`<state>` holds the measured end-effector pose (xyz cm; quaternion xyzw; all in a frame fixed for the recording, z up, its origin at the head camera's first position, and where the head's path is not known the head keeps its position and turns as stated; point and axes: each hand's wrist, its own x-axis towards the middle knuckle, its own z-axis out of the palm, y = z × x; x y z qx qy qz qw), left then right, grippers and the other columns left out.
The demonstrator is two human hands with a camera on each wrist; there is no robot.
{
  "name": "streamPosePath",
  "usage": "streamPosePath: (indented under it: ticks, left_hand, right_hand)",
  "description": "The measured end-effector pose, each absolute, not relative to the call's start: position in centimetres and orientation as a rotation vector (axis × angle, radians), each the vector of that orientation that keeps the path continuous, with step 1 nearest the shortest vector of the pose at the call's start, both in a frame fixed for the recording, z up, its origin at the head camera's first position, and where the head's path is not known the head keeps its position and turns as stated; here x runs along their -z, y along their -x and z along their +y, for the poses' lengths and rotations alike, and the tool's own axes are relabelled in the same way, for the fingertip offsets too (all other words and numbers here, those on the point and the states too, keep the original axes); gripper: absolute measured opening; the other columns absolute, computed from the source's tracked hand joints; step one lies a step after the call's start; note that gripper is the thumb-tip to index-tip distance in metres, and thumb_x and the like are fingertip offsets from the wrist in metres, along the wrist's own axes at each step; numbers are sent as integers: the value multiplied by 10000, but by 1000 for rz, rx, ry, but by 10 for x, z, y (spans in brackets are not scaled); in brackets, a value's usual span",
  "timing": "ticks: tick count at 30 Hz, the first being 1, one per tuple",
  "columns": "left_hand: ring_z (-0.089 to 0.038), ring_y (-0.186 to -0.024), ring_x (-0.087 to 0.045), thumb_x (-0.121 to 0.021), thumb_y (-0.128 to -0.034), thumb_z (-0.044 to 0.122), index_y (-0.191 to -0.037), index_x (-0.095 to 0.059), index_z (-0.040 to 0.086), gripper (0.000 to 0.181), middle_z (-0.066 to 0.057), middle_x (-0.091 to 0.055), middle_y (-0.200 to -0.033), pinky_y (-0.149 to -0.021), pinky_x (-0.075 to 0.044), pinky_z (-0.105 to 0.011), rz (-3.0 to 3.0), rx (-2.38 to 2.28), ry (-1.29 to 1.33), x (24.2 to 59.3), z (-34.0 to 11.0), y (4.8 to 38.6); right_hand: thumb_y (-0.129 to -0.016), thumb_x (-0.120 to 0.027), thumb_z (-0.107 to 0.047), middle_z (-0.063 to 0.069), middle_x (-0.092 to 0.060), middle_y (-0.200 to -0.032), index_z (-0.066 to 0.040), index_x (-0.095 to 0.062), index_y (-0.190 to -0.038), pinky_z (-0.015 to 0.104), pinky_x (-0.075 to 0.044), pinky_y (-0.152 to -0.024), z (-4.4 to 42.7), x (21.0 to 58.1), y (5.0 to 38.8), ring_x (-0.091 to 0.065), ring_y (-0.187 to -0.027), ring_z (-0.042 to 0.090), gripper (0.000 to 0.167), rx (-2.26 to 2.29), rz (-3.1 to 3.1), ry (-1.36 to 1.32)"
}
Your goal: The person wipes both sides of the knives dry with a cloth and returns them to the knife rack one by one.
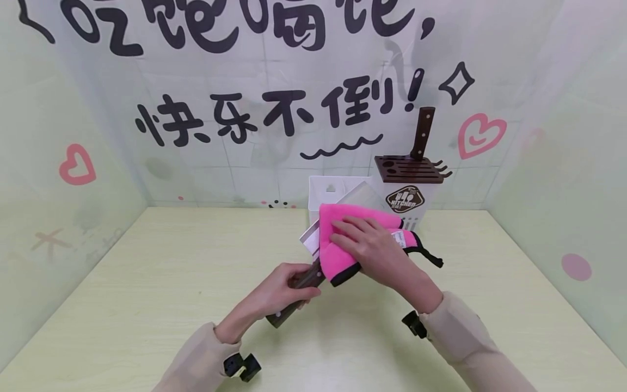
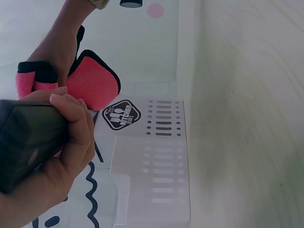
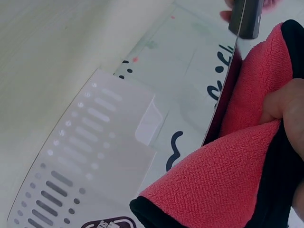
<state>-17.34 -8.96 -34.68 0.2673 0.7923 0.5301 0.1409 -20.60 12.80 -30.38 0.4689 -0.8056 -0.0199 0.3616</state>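
In the head view my left hand (image 1: 279, 293) grips the dark brown riveted handle (image 1: 309, 279) of a kitchen cleaver. Its wide metal blade (image 1: 363, 197) tilts up to the right, raised above the table. A pink cloth (image 1: 335, 260) with black edging covers much of that blade. My right hand (image 1: 376, 251) holds the cloth against the blade, fingers spread over it. From the right wrist, the thumb sinks into a fold of the cloth (image 3: 213, 185), and the blade's edge shows beside it. The left wrist view has the handle's end (image 2: 28, 142) close up, with fingers wrapped round it.
A white knife holder (image 1: 426, 198) with a brown slotted top stands at the back wall, a brown-handled tool (image 1: 423, 130) upright in it. Joined at its left is a lower white compartment (image 1: 323, 188). Printed sheeting encloses the pale wooden table (image 1: 196, 256).
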Motion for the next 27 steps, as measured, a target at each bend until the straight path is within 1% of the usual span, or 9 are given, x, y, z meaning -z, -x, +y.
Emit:
streamPosePath:
  ticks: [11, 19, 27]
  left_hand:
    - [-112, -535, -510, -597, -836, 84, -968, -564, 0, 159, -40, -540, -673, -488, -442, -229, 2291, -1495, -810, 349, -92, 172]
    - [-82, -515, -515, -603, -825, 83, -954, -562, -10, 164, -24, -540, -670, -473, -442, -220, 2309, -1478, -883, 351, -95, 170]
    - [-83, -513, -510, -600, -826, 81, -965, -563, -11, 171, -23, -549, -670, -478, -433, -215, 2303, -1475, -880, 353, -96, 168]
  right_hand:
    - [-581, -828, -96, 121, -599, -1108, -46, -623, -1062, 414, -424, -901, 149, 302, 225, -523, -1068, 291, 525, 7, -2139, -1125]
    - [-598, -768, 32, 151, -593, -1111, -31, -627, -1048, 437, -410, -912, 164, 301, 236, -524, -1066, 307, 476, -51, -2176, -1035]
    - [-570, -794, 7, 163, -577, -1135, -17, -622, -1046, 457, -388, -928, 176, 305, 243, -515, -1068, 324, 506, -86, -2204, -915]
